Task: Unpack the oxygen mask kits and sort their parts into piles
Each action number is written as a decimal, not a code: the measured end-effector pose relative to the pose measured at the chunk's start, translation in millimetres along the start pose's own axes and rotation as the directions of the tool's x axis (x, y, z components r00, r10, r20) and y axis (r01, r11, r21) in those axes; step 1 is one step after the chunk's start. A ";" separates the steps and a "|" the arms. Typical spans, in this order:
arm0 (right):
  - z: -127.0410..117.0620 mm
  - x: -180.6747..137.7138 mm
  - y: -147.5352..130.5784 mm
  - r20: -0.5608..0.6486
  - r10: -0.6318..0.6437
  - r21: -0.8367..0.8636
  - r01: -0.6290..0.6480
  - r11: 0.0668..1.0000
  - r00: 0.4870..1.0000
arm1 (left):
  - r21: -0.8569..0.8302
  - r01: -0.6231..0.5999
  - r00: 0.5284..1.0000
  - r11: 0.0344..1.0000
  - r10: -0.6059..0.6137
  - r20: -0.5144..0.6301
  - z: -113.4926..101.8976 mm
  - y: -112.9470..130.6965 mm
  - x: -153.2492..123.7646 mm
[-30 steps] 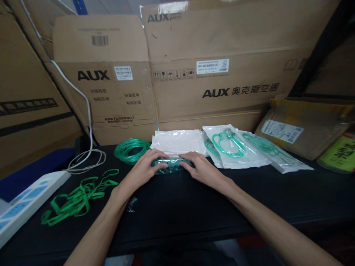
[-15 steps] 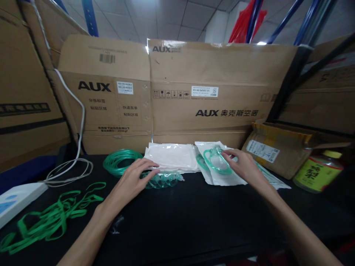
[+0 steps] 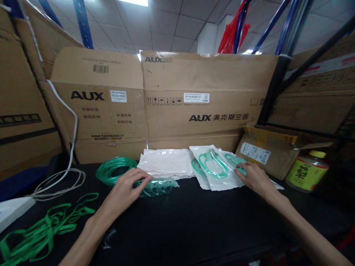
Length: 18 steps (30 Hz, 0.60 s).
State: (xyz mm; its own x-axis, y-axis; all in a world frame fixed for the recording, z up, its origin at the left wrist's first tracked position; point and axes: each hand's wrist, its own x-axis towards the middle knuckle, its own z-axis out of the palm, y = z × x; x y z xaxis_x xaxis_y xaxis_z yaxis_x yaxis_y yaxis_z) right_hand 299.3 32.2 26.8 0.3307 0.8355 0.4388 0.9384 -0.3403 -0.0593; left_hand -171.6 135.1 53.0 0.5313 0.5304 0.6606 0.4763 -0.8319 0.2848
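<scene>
My left hand [image 3: 126,188] lies flat on a clear green plastic mask [image 3: 158,186] on the black table [image 3: 180,225], fingers stretched out over its left end. My right hand [image 3: 253,177] rests with loosely bent fingers on the right edge of sealed white pouches [image 3: 215,168] that hold green masks and tubing. A stack of empty white pouches [image 3: 168,162] lies between the two hands, just behind the mask. A coil of green tubing [image 3: 112,170] sits to the left of my left hand.
Green elastic straps [image 3: 41,231] lie loose at the front left, beside a white power strip [image 3: 12,210] and a coiled white cable [image 3: 59,181]. AUX cardboard boxes [image 3: 172,107] wall the back. A torn carton [image 3: 263,149] and a yellow-lidded jar [image 3: 306,171] stand at right.
My right hand left the green mask and moved right onto the sealed pouches. My left hand stayed on the mask. The camera tilted up, showing more ceiling.
</scene>
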 end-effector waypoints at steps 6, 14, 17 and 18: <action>9.4 19.2 -4.9 0.019 0.028 0.039 -0.029 0.999 0.999 | -0.100 0.000 0.999 0.995 -0.004 -0.039 -0.2 20.2 12.6; 7.1 28.9 -11.6 0.003 0.020 0.096 -0.020 0.995 1.000 | -0.391 0.384 0.912 0.836 -0.276 0.304 63.7 108.5 59.9; 5.5 27.0 -12.4 -0.004 0.022 0.116 -0.021 0.993 1.000 | -0.357 0.462 0.871 0.812 -0.340 0.355 105.8 124.8 80.7; 5.3 26.3 -12.0 -0.009 0.027 0.126 -0.025 0.992 1.000 | -0.355 0.478 0.859 0.804 -0.343 0.379 119.1 126.6 87.0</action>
State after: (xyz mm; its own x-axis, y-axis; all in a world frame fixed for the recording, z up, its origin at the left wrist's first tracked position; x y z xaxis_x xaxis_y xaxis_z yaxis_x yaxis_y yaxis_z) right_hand 297.3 60.5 34.2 0.3549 0.8222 0.4450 0.9348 -0.3044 -0.1830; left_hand 18.3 95.4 63.8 0.5588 0.8032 0.2065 0.3881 -0.4733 0.7908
